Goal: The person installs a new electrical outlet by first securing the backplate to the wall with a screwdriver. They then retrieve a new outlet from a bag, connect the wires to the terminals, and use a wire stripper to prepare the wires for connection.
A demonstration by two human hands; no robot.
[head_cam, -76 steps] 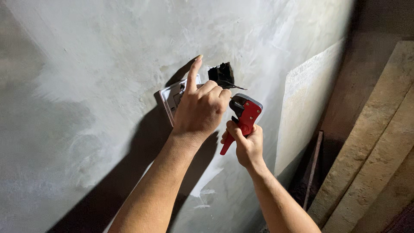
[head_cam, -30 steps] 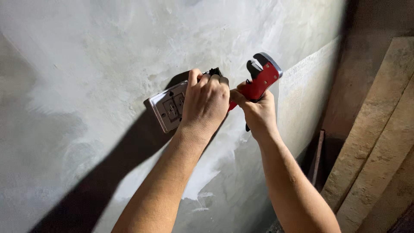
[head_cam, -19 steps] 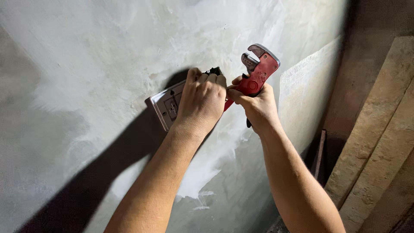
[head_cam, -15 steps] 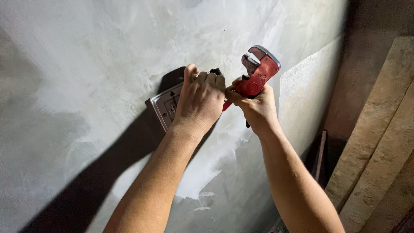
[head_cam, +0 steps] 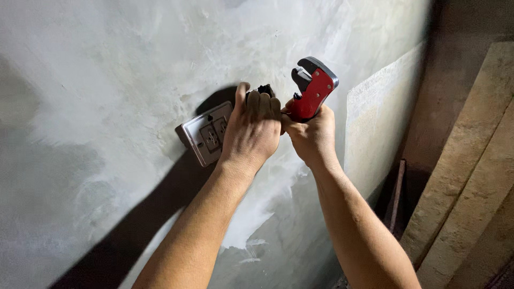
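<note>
1. Head view, left hand (head_cam: 251, 131): pressed flat over the right part of a grey socket plate (head_cam: 206, 134), fingers curled over its far edge by a dark opening in the wall (head_cam: 263, 89); grip closed on the plate.
2. Head view, right hand (head_cam: 312, 136): grip wrapped tight around the handle of a red wrench (head_cam: 312, 88), head raised and jaws gaping, clamped on nothing visible.
3. Progress, judged: plate standing tilted and proud of the plastered wall (head_cam: 107, 69), not seated flush; 2 outlets showing; fixing apparently unfinished, wrench not engaged.
4. Edges: hands touching each other just beside the opening; a pale slab (head_cam: 375, 123) leaning near on the right, with stone boards (head_cam: 471, 160) and a thin rod (head_cam: 396, 195) beyond.
5. Open room: bare wall to the left and above; tight on the right.
</note>
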